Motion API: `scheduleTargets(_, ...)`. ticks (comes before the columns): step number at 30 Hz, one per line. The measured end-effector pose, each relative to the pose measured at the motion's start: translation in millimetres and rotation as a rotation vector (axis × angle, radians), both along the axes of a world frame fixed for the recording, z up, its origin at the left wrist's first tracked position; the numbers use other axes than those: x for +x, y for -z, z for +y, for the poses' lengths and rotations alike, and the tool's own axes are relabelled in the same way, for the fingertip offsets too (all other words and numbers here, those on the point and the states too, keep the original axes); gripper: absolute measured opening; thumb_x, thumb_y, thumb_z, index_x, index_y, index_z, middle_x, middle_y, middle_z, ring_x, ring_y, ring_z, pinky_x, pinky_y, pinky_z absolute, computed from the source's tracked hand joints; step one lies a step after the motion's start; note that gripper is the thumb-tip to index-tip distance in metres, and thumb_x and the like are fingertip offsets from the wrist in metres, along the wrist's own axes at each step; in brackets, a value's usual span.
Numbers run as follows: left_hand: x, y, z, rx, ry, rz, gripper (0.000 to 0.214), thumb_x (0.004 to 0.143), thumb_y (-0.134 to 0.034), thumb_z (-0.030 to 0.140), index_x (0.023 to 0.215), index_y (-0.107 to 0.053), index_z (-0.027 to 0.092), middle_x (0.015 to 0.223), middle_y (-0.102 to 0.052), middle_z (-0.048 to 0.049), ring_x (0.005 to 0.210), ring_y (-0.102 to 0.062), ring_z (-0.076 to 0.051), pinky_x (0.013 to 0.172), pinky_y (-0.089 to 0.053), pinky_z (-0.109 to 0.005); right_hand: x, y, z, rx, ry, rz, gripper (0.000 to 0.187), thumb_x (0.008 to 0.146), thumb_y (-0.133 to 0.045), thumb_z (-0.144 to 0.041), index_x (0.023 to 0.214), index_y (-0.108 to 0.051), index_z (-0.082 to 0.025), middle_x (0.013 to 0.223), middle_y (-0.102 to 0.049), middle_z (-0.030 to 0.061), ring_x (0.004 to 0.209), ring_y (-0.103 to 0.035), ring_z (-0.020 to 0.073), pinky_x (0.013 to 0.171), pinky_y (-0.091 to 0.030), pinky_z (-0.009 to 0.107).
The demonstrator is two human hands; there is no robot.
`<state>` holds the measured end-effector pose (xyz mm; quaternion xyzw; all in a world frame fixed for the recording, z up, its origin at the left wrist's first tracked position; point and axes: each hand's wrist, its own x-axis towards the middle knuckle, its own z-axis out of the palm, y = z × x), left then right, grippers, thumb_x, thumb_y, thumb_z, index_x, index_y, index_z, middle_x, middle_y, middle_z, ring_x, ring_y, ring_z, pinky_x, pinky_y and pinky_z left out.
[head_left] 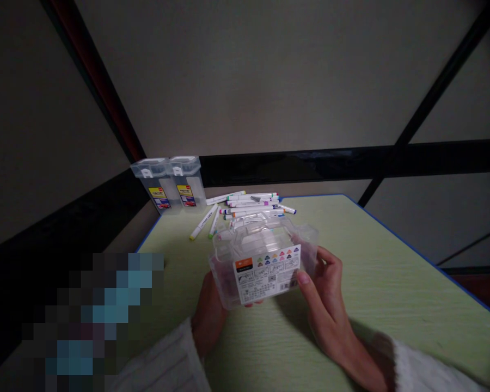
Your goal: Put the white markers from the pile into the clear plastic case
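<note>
Between my two hands I hold a clear plastic case [225,272] above the table, slightly tilted. A white printed label with an orange corner and rows of small coloured marks faces me on its side. My left hand [211,305] is closed around the left and under side of the case, most of its fingers hidden behind it. My right hand [325,299] grips the right end, its thumb pressed on the label's edge and its fingers behind. Just beyond the case lies a loose pile of white markers [253,206] with coloured ends, partly hidden by the case.
Two tall clear plastic boxes [183,182] with lids and yellow labels stand side by side at the table's far left corner. The pale green table [384,261] has a blue edge. A wall with dark trim [294,166] rises behind it. A blurred-out patch covers the lower left.
</note>
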<state>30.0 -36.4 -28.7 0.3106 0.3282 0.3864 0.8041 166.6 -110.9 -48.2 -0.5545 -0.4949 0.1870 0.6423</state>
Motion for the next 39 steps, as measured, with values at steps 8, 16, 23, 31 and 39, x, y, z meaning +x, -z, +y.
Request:
scheduleTargets(8,2,-7.7,-3,0.100,-0.110,0.077,0.021,0.075,-0.053,0.032,0.079,-0.063,0.014,0.080,-0.068,-0.0070,0.085,-0.061,-0.023,0.069,-0.050,-0.031,0,1.5,-2,0.038,-0.032,0.019,0.032,0.087,-0.037,-0.028,0.116,-0.024,-0.026,0.113,-0.037,0.0089,0.109,-0.037,0.0230,0.090,-0.030,0.048)
scheduleTargets(16,0,-1.9,1,0.070,-0.115,0.007,0.033,0.079,-0.045,0.041,0.087,-0.064,0.015,0.089,-0.068,-0.0066,0.097,-0.057,-0.022,0.089,-0.040,-0.036,2,4.4,2,0.070,-0.048,0.039,0.030,0.085,-0.042,-0.026,0.113,-0.030,-0.028,0.114,-0.040,0.0064,0.109,-0.039,0.0204,0.090,-0.032,0.043)
scheduleTargets(23,-4,-4.8,9,0.004,-0.114,0.080,0.041,0.086,-0.031,0.036,0.075,-0.062,0.013,0.064,-0.068,-0.0032,0.064,-0.064,-0.018,0.068,-0.049,-0.032,1,-1.9,0,0.111,-0.169,0.047,0.023,0.086,-0.039,-0.024,0.108,-0.033,-0.027,0.133,-0.031,0.0069,0.123,-0.026,0.0207,0.099,-0.020,0.047)
scheduleTargets(31,-8,9.9,23,-0.031,-0.220,0.101,0.042,0.085,-0.031,0.041,0.088,-0.060,0.010,0.072,-0.069,-0.0090,0.060,-0.065,-0.017,0.059,-0.051,-0.026,6,2.8,5,0.097,-0.238,0.191,0.034,0.078,-0.052,-0.039,0.106,-0.037,-0.028,0.136,-0.029,0.0079,0.125,-0.024,0.0243,0.094,-0.027,0.048)
scheduleTargets(39,-5,-1.5,20,-0.030,-0.317,0.062,0.043,0.087,-0.026,0.037,0.102,-0.055,0.009,0.086,-0.067,-0.0111,0.077,-0.065,-0.018,0.073,-0.051,-0.029,8,-8.6,13,-0.048,-0.272,0.421,0.043,0.069,-0.060,-0.046,0.106,-0.046,-0.029,0.125,-0.044,0.0069,0.112,-0.043,0.0266,0.087,-0.038,0.046)
